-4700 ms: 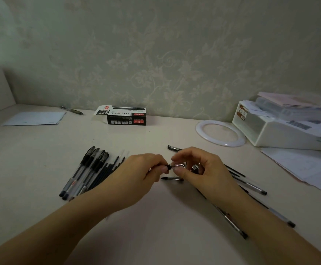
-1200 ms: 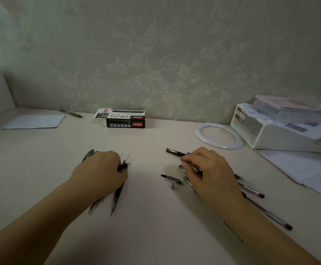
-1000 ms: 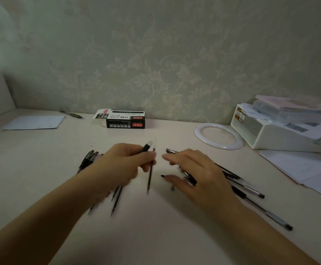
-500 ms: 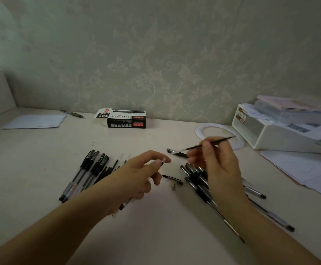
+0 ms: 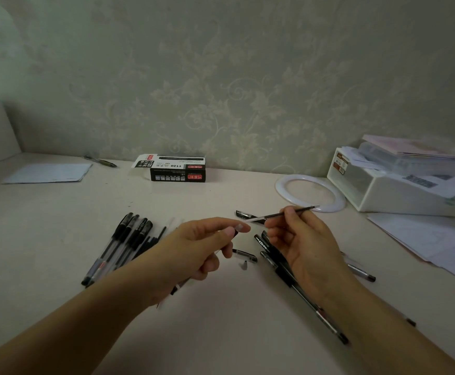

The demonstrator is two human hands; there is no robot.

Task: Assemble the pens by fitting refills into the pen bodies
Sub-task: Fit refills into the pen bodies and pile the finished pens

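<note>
A black pen box [image 5: 177, 169], white ring [image 5: 279, 185], storage bin [image 5: 399, 196] and papers [image 5: 47, 173] sit near the wall.

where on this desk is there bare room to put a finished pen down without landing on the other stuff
Bare desk lies near the front edge between the two forearms, and at far left between the sheet of paper and the pen row. Crowded: around the loose pens under the right hand, and the papers at right.
</note>
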